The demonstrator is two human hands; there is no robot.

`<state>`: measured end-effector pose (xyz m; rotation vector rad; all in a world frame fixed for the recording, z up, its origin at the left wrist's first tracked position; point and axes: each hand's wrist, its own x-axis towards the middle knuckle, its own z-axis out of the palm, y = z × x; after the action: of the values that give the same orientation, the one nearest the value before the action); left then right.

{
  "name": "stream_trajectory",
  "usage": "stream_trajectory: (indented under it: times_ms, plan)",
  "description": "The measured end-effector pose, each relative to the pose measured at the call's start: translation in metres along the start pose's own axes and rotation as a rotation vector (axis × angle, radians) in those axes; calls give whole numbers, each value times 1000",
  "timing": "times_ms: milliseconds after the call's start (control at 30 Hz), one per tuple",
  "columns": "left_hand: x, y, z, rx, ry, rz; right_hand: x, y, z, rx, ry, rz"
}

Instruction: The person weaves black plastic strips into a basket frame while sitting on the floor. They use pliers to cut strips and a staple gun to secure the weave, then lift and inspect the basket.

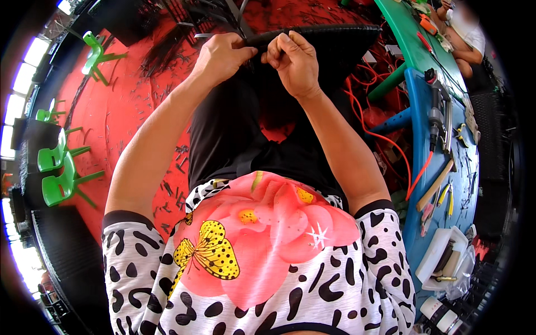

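A dark, ribbed black panel (pixel 346 47) with a rounded upper edge lies across in front of my knees. At its left end my left hand (pixel 223 57) is closed, thumb and fingers pinching near the edge. Close beside it, my right hand (pixel 294 64) is curled in front of the same edge, thumb against the bent fingers. Whatever the right fingertips pinch is too small or hidden to make out. The panel's lower part merges with my dark trousers (pixel 223 125).
Right of me, a blue table (pixel 416 151) carries a power tool (pixel 435 111), a wooden-handled tool (pixel 435 184), pliers (pixel 450 200) and a white tray (pixel 441 257). An orange cord (pixel 421 173) hangs down. Black scraps litter the red floor (pixel 128 111). Green chairs (pixel 58 187) stand left; another person (pixel 466 39) sits far right.
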<state>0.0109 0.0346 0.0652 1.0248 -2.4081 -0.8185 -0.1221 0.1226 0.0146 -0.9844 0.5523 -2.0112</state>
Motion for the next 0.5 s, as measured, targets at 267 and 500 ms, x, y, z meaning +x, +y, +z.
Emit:
stream_trajectory:
  times_ms: [267,500]
  plan:
    - [-7,-18,26,29,254,348,-8,0,10,-89,37,-46]
    - [-3,-29,30,-373,91,223,-10,-3,14,-105,21,-55]
